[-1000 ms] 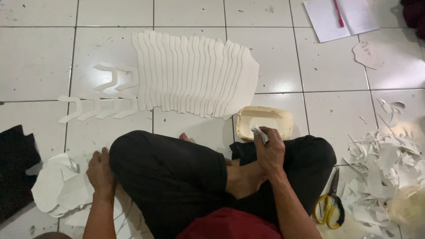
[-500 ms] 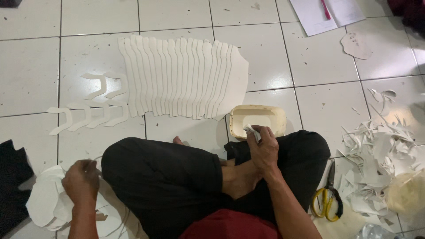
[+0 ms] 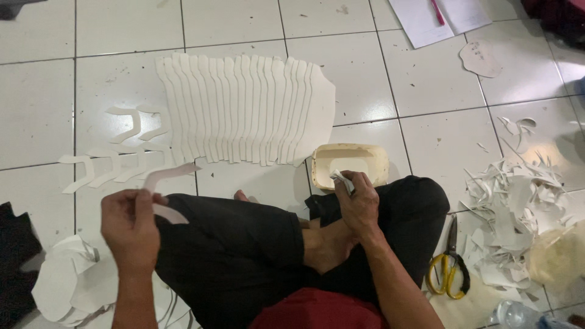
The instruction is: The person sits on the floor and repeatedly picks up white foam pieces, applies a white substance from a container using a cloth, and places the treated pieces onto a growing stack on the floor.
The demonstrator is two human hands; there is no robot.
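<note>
At the far left a dark cloth [image 3: 15,268] is lying half out of frame, and beside it a loose heap of white cut pieces [image 3: 64,286] is resting on the tiled floor [image 3: 36,109]. The left hand [image 3: 129,228] is pinching a curved white strip [image 3: 167,176] between thumb and fingers, holding it up over the left knee; the strip's lower end is hiding behind the hand. Beyond it, small bracket-shaped offcuts [image 3: 106,164] are lying flat, and a long fanned row of overlapping white pieces [image 3: 244,109] is spreading across the tiles.

Further right, a cream rectangular tray [image 3: 350,164] is sitting just past the crossed legs (its inside is looking pale and glossy, and what is in it is hard to make out). The right hand [image 3: 358,204] is closing around a small whitish tool [image 3: 340,180], its tip hovering at the tray's near rim; whether it is a brush or a folded scrap is not clear.

Yellow-handled scissors [image 3: 450,271] are lying by the right knee. A heap of white scraps [image 3: 512,213] is piling up beside them, and a pale yellowish bundle [image 3: 557,256] is getting cut off by the right edge. At the top, a sheet of paper [image 3: 436,18] with a pink pen [image 3: 438,12] is running out of frame.
</note>
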